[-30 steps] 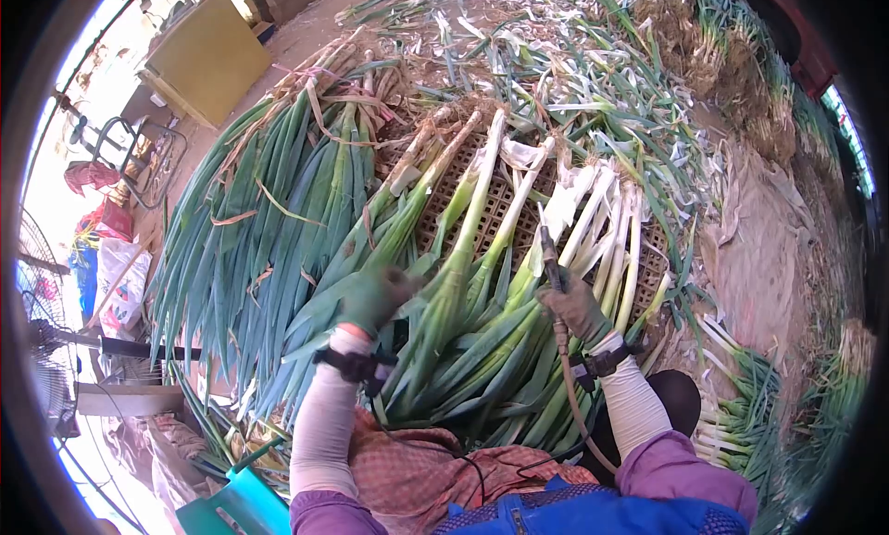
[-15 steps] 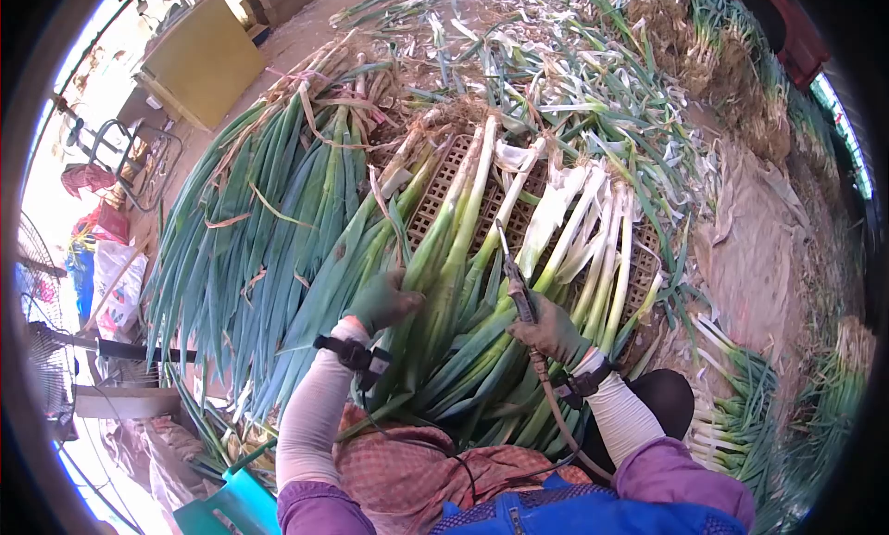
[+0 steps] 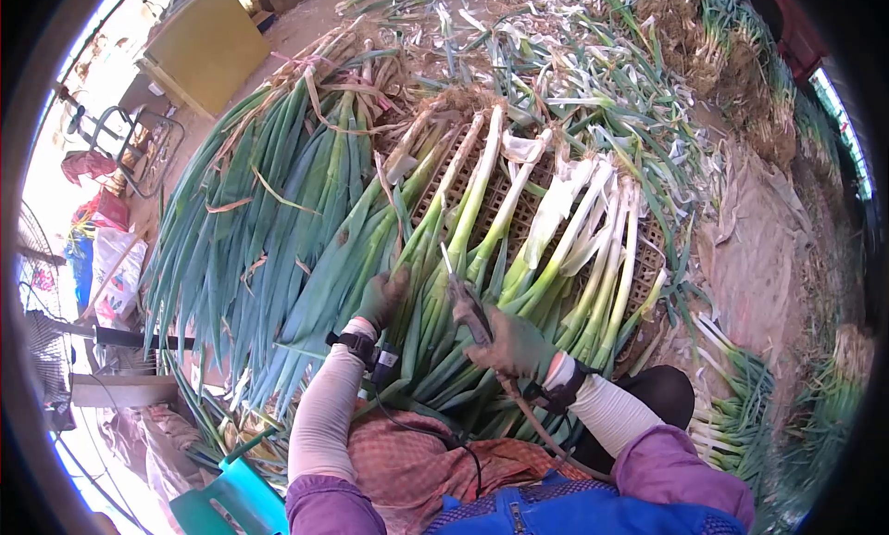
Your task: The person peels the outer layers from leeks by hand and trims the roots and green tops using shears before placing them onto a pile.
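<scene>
Long green onions (image 3: 482, 197) with white stems and green leaves lie side by side over a brown plastic crate (image 3: 648, 257), roots pointing away. My left hand (image 3: 381, 299), in a dirty green glove, is closed around green leaves at the left of the row. In my gloved right hand (image 3: 514, 345) is a blow gun (image 3: 469, 311) with a thin metal nozzle, its tip over the leaves near the middle. A brown hose (image 3: 537, 424) runs from it toward my lap. A thick bundle of green onions (image 3: 269, 201) lies at the left.
Peeled leaf scraps (image 3: 639, 137) cover the ground behind the crate. More onions (image 3: 732, 396) lie at the lower right, beside a dusty sheet (image 3: 755, 229). At the left are a yellow box (image 3: 208, 49), a fan (image 3: 46, 350) and a teal plastic object (image 3: 231, 503).
My right hand and the blow gun have moved left and slightly down, toward my left hand. My left hand has shifted slightly, and the view has shifted a little.
</scene>
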Demonstrator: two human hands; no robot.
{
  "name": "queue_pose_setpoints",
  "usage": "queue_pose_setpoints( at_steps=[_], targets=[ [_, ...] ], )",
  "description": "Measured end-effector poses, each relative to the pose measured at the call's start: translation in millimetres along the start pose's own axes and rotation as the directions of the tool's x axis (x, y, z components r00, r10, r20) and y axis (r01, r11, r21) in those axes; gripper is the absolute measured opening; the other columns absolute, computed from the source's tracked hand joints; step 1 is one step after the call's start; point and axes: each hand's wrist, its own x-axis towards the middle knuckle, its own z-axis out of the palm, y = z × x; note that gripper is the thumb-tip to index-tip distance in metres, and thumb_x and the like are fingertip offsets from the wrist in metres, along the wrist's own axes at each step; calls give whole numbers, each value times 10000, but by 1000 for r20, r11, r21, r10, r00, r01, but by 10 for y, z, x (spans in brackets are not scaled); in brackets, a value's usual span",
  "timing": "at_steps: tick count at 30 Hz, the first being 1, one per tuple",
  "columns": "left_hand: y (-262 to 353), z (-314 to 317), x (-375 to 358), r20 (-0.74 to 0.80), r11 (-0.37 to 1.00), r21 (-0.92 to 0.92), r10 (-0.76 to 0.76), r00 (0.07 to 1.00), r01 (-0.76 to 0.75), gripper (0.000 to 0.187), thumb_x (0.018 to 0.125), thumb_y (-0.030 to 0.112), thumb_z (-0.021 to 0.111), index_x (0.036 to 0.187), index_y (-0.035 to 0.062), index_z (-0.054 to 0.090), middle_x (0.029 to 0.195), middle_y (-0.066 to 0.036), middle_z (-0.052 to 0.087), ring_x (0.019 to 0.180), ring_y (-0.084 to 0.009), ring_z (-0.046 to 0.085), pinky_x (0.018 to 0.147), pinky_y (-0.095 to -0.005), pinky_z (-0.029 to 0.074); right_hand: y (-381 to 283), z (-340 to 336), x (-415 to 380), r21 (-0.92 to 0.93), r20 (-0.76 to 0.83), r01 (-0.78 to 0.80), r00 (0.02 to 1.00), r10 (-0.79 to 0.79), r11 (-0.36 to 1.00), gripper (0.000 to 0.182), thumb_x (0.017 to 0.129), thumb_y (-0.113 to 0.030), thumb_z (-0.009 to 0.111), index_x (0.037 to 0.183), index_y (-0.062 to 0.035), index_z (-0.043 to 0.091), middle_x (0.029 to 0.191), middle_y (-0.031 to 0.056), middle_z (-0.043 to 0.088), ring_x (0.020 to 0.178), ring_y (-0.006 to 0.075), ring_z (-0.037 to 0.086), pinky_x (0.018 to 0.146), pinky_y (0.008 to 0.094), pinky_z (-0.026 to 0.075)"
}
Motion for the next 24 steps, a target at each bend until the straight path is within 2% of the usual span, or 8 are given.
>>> queue_pose_setpoints(
  at_steps=[1,4,5,8,9,12,17,24],
  targets=[
    [-64,21,50,4,1000,15,-12,1000,12,694,926,579,532,1074,-88,655,935,-181,690,884,-229,618,845,-349,474,-61,-62,30,9,-22,-12,1000,12,1000,597,760,-416,729,1130,12,539,886,226,659,855,373,665,782,434,510],
    [-76,46,74,-44,997,75,-22,999,25,686,944,576,510,1019,-89,660,877,-165,683,848,-228,610,829,-356,472,-222,-203,204,76,-87,-16,996,23,997,534,751,-398,748,1061,-13,547,811,190,643,765,349,657,734,420,514],
    [-87,67,88,-68,995,98,-20,997,26,683,950,574,501,1001,-88,662,856,-156,681,835,-227,608,824,-357,471,-206,-178,327,-40,-148,-2,989,-4,999,544,755,-423,741,1062,-16,552,817,193,652,751,345,662,732,428,515],
    [-184,106,164,-121,993,118,5,993,9,671,970,562,474,950,-81,664,795,-164,664,793,-229,598,805,-364,472,-184,-170,329,77,-56,-54,997,58,996,571,755,-430,737,1116,-26,556,828,196,654,769,335,666,745,425,515],
    [-129,94,141,-112,992,125,-8,994,22,674,974,562,463,943,-81,663,792,-172,663,790,-237,600,802,-367,472,-271,-180,223,-5,-24,-89,996,88,996,589,757,-412,731,1181,-45,551,819,180,646,767,320,664,743,422,517],
    [-76,85,134,-88,988,145,-30,996,42,687,986,562,435,920,-84,659,784,-203,658,784,-264,604,796,-378,471,-222,-41,54,-4,6,3,1000,-3,1000,595,765,-400,723,1217,-57,542,803,164,640,758,305,663,739,423,518],
    [69,58,72,-87,990,129,-38,995,49,738,994,580,397,896,-105,655,800,-261,650,802,-317,607,818,-399,466,-379,-193,195,121,-7,-106,994,107,987,585,780,-409,707,1188,-30,530,741,157,634,716,304,677,691,411,532],
    [-8,97,135,-120,996,66,-58,991,66,778,989,601,382,950,-129,648,857,-266,667,866,-307,626,872,-397,463,-301,16,34,7,52,-62,997,61,998,541,757,-414,716,1094,-26,550,780,201,635,748,348,669,714,426,518]
  ],
)
